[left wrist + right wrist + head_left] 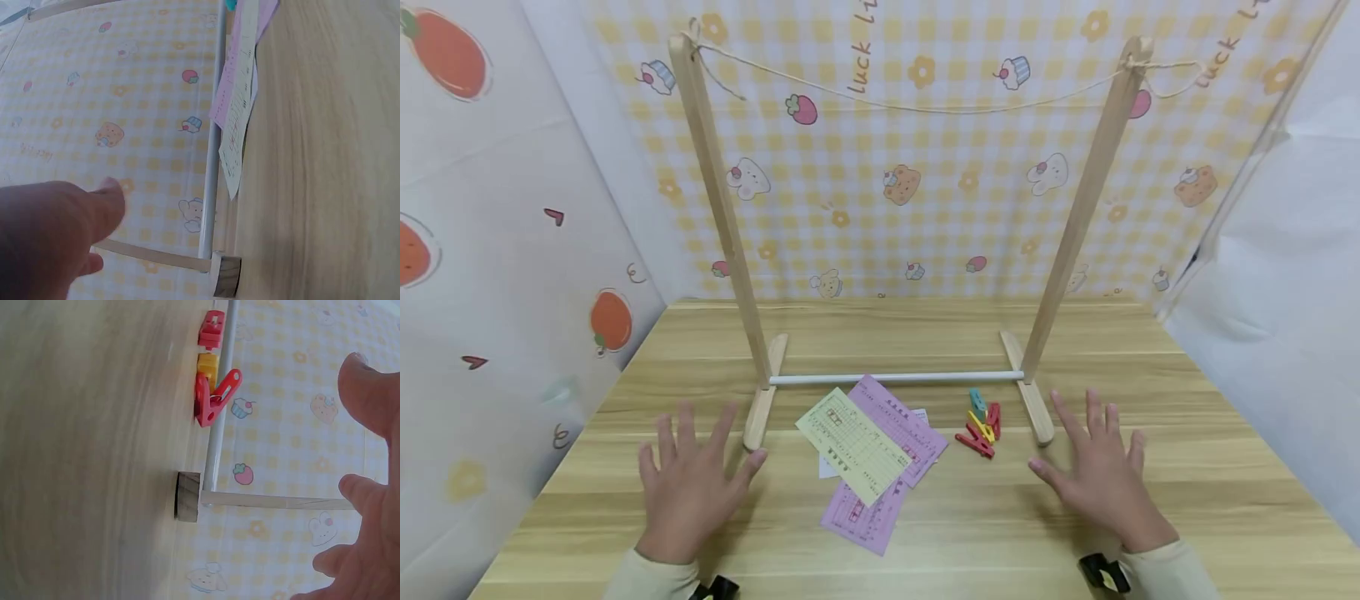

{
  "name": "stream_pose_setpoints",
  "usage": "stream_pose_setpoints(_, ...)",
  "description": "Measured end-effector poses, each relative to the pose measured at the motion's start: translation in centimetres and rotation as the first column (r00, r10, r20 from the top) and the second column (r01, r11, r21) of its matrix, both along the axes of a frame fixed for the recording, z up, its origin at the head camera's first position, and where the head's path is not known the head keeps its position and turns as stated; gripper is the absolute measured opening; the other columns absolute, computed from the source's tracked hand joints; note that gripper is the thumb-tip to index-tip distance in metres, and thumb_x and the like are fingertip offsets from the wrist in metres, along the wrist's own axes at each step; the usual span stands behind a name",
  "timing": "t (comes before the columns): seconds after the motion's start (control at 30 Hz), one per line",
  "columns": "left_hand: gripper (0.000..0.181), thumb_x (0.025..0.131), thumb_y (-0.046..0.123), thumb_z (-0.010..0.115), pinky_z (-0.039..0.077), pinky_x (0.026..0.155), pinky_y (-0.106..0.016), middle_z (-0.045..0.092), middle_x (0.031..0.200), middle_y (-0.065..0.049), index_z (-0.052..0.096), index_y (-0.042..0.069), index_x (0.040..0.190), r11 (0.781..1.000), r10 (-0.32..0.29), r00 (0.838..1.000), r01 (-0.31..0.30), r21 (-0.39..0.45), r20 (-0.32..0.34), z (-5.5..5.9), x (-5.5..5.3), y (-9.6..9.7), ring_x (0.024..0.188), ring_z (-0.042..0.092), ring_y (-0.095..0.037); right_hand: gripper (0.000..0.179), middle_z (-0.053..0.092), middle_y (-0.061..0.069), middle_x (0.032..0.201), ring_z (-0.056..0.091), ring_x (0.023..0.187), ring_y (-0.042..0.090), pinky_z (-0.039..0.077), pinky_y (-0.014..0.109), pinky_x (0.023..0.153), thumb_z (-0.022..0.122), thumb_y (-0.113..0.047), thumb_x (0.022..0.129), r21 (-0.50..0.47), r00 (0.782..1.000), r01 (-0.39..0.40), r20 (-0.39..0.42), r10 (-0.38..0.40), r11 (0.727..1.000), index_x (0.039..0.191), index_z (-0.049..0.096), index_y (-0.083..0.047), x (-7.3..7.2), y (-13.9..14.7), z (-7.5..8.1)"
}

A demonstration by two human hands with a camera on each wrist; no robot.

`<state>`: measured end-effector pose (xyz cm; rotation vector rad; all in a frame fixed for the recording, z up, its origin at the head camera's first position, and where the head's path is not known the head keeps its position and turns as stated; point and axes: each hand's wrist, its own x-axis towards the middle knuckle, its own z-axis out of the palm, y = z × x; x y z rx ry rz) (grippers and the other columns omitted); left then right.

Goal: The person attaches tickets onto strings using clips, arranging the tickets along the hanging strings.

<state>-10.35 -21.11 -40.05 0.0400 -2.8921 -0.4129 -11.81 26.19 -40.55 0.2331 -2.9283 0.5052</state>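
Note:
My left hand (691, 492) is spread over the table's left side, fingers straight and holding nothing, near the stand's left foot. On the right, my right hand (1101, 475) is likewise spread and bare, beside the right foot. Between them lies an overlapping pile of printed paper slips: a pale green slip (855, 446) on top, a purple slip (898, 425) behind it, another purple slip (867, 517) nearer me, and a white one mostly covered. Just right of the slips sit several clothespins: a teal clothespin (977, 402), a yellow clothespin (982, 426) and red clothespins (976, 442).
A wooden stand rises behind the papers, with a left post (718, 200), a right post (1086, 208) and a white crossbar (895, 378) low between them. A thin string (880, 104) sags between the post tops. Behind hangs a yellow checked cloth (910, 242).

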Motion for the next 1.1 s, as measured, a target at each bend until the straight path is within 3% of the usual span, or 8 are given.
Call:
stream_pose_setpoints(0.17,0.073,0.088,0.039,0.07,0.028,0.09,-0.074,0.025,0.145,-0.035,0.036,0.011,0.147,0.99,-0.061,0.998,0.057,0.13,0.032,-0.2,-0.6,-0.2,0.128,0.027,-0.057,0.09,0.005,0.038,0.152,0.017,0.128,0.066,0.018,0.08,0.093,0.069,-0.037,0.089,-0.167,0.996,-0.087,-0.012,0.086,0.982,0.156,0.013,-0.015,-0.3,0.5,0.3)
stream_pose_setpoints(0.27,0.073,0.09,0.034,0.069,0.033,0.088,-0.073,0.029,0.143,-0.036,0.033,0.008,0.148,0.98,-0.088,0.994,0.075,0.185,0.064,-0.3,-0.8,-0.5,0.124,0.034,-0.058,0.089,0.009,0.037,0.152,0.021,0.128,0.065,0.023,0.078,0.092,0.069,-0.033,0.09,-0.252,0.993,-0.113,0.003,0.117,0.961,0.156,0.012,-0.017,-0.5,0.4,0.4)
stream_pose_setpoints(0.43,0.072,0.091,0.031,0.068,0.034,0.093,-0.069,0.035,0.14,-0.035,0.033,0.001,0.147,0.961,-0.133,0.989,0.112,0.251,0.07,-0.4,-0.9,-0.6,0.123,0.038,-0.055,0.084,0.022,0.034,0.15,0.028,0.13,0.058,0.027,0.073,0.095,0.068,-0.03,0.092,-0.281,0.994,-0.101,0.009,0.108,0.954,0.155,0.016,-0.012,-0.9,0.4,0.5)
stream_pose_setpoints(0.57,0.067,0.091,0.029,0.068,0.034,0.096,-0.066,0.042,0.138,-0.033,0.039,-0.001,0.143,0.952,-0.158,0.986,0.141,0.271,0.043,-0.4,-1.2,-0.4,0.124,0.039,-0.051,0.08,0.033,0.035,0.145,0.038,0.125,0.056,0.035,0.071,0.092,0.067,-0.028,0.092,-0.302,0.995,-0.087,0.016,0.096,0.949,0.153,0.019,-0.01,-1.2,0.3,0.7)
stream_pose_setpoints(0.83,0.057,0.09,0.022,0.07,0.037,0.095,-0.062,0.05,0.131,-0.032,0.047,-0.003,0.135,0.947,-0.192,0.981,0.182,0.265,0.009,-0.4,-1.6,0.3,0.12,0.046,-0.05,0.074,0.034,0.03,0.147,0.044,0.123,0.052,0.039,0.061,0.097,0.069,-0.021,0.091,-0.37,0.992,-0.113,0.009,0.125,0.922,0.149,0.026,-0.004,-1.7,0.0,0.6)
stream_pose_setpoints(1.1,0.055,0.09,0.023,0.069,0.043,0.089,-0.06,0.057,0.123,-0.03,0.048,-0.001,0.135,0.945,-0.192,0.979,0.164,0.282,0.074,-0.1,-1.9,1.7,0.112,0.054,-0.047,0.07,0.038,0.031,0.144,0.049,0.119,0.05,0.041,0.061,0.094,0.068,-0.023,0.092,-0.386,0.989,-0.114,0.041,0.141,0.916,0.148,0.029,-0.005,-2.1,-0.1,0.6)
